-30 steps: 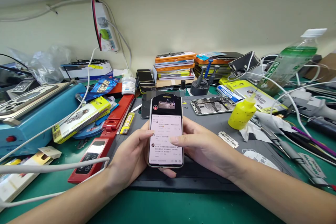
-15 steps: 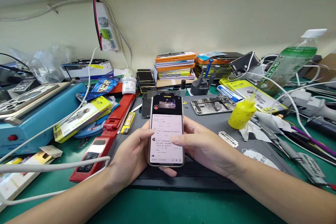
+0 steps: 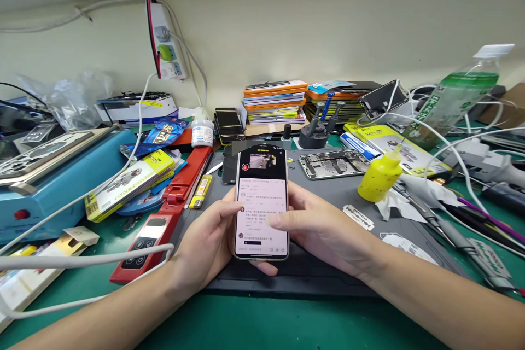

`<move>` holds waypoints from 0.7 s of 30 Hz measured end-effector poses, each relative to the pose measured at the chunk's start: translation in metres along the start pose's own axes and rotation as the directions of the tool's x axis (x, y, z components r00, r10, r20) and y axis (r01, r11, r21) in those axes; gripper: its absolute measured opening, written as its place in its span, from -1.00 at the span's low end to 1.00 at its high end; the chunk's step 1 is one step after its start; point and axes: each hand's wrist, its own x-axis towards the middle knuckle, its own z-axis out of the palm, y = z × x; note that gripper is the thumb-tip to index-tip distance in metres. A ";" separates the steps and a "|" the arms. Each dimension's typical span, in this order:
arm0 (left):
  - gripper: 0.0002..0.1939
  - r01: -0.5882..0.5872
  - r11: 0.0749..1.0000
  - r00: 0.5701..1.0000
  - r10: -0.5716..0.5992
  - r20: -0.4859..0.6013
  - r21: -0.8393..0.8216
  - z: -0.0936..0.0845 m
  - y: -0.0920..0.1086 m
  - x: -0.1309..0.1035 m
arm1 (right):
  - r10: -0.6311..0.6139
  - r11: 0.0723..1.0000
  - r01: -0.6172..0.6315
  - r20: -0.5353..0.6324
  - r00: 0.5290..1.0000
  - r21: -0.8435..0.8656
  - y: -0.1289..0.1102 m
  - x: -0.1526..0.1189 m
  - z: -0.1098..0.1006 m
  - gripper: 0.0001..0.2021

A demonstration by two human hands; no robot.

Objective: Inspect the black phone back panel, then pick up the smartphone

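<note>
Upright between my hands is a smartphone point(image 3: 261, 197), its lit screen showing a small video at the top and lines of text below. My left hand point(image 3: 211, 229) grips the left edge, with the thumb along the side and a fingertip showing under the bottom edge. My right hand point(image 3: 315, 224) wraps the right edge, its thumb lying over the screen. Most of the other fingers are hidden behind the phone. Beneath is a dark grey work mat point(image 3: 328, 279). An opened phone point(image 3: 333, 165) with bare inner parts lies on the mat beyond my right hand.
To the right stand a yellow squeeze bottle point(image 3: 379, 178), a tilted drink bottle point(image 3: 455, 98) and loose white cables. A razor blade point(image 3: 358, 217) lies on the mat. At left are a red folding lamp point(image 3: 143, 246) and a blue machine point(image 3: 69, 186). Stacked boxes point(image 3: 274, 101) line the wall.
The text on the phone's screen has shifted upward and the video picture differs. Both hands keep their hold on the phone.
</note>
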 end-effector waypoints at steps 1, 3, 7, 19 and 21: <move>-0.47 0.004 1.000 1.000 -0.004 0.002 -0.004 0.000 0.000 0.000 | -0.003 1.000 0.003 0.014 1.000 -0.009 0.000 0.000 -0.001 -0.54; -0.43 0.014 1.000 1.000 -0.014 0.001 -0.018 -0.001 -0.001 0.000 | -0.007 1.000 0.007 0.019 1.000 -0.022 0.001 0.000 -0.001 -0.49; -0.40 0.000 0.999 1.000 -0.001 -0.017 -0.036 0.000 -0.002 -0.001 | -0.002 1.000 0.002 -0.012 1.000 -0.018 0.002 0.000 -0.001 -0.52; -0.43 0.016 0.999 1.000 -0.016 0.006 -0.043 -0.003 -0.003 -0.001 | -0.010 0.999 0.011 0.021 1.000 -0.039 0.003 -0.001 -0.001 -0.49; -0.44 0.008 0.999 1.000 -0.009 -0.010 -0.047 -0.002 -0.003 -0.001 | -0.008 0.999 0.009 0.011 1.000 -0.034 0.003 0.000 -0.001 -0.51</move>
